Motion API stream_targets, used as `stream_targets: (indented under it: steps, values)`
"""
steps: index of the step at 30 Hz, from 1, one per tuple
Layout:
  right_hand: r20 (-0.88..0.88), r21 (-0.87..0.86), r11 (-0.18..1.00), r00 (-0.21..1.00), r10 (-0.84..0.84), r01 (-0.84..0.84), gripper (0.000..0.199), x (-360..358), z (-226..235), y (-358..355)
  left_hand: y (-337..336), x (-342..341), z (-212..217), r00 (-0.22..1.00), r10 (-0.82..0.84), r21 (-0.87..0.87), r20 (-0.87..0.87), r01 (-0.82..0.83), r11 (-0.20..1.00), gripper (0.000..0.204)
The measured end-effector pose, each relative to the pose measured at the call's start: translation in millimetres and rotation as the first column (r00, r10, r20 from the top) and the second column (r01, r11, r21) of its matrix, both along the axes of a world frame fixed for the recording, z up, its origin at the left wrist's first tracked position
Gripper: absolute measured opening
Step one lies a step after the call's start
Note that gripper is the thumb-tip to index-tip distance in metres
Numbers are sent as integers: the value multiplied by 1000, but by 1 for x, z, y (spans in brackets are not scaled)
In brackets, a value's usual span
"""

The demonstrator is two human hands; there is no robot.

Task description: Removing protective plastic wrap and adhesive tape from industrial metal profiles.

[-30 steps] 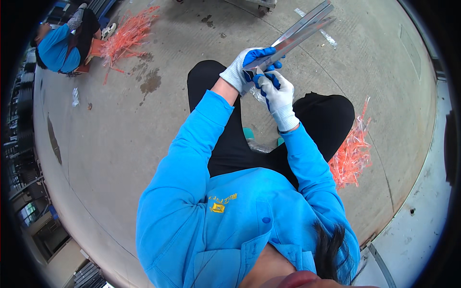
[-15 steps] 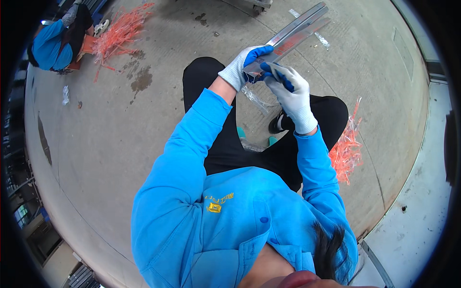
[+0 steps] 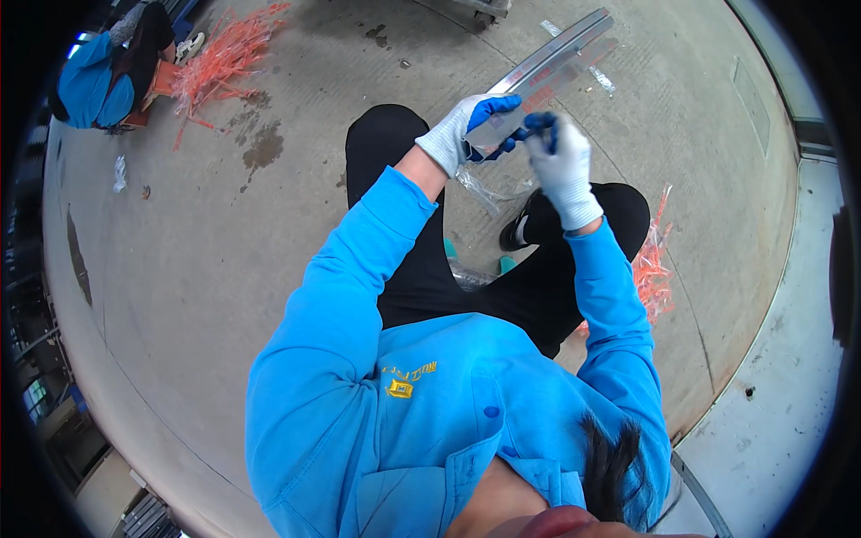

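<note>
My left hand (image 3: 477, 127), in a white glove with blue palm and fingers, is wrapped round the near end of a long shiny metal strip (image 3: 560, 52). The strip slants away to the far right. Clear plastic film (image 3: 549, 88) with red print lies along its right side, and part of it covers the near end by my left fingers. My right hand (image 3: 558, 152), gloved alike, is just right of that end with its fingers curled together. Motion blurs its fingertips, so whatever they pinch is hard to make out.
Clear plastic scraps (image 3: 480, 191) lie on the concrete floor between my legs. A heap of orange-red plastic strips (image 3: 653, 273) is beside my right knee, and another heap (image 3: 224, 63) lies far left near a crouching person (image 3: 99, 85). A wheeled cart (image 3: 484, 11) shows at the top.
My right hand has moved slightly right, off the strip's near end, with its fingers curling up. My left hand has shifted a little right and down, still holding the strip.
</note>
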State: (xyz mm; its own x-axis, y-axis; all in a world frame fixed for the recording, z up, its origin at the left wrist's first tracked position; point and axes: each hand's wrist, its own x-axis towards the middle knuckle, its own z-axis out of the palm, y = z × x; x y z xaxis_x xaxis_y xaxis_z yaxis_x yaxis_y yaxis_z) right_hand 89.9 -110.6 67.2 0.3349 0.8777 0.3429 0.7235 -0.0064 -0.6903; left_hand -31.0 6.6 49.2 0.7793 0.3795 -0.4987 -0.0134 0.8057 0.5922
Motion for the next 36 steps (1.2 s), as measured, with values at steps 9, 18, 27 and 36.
stream_targets:
  steps: [9, 18, 27, 36]
  values:
    - [-118, -62, 958, 955, 271, -280, 28, -13, 25, -11, -2, 1, -7, 991, 13, 118, 136, -29, 993, 49]
    - [421, -288, 898, 798, 431, -333, 27, -21, 41, -3, -13, 8, -2, 996, 91, 318, 16, -91, 944, 50]
    - [411, -189, 968, 881, 233, -167, 29, -23, 26, -2, -9, 10, 4, 999, 47, 193, -18, -42, 980, 47]
    - [-706, -305, 942, 698, -123, -142, 25, -5, 13, -12, -8, 16, -9, 987, 81, 126, 137, -99, 987, 43]
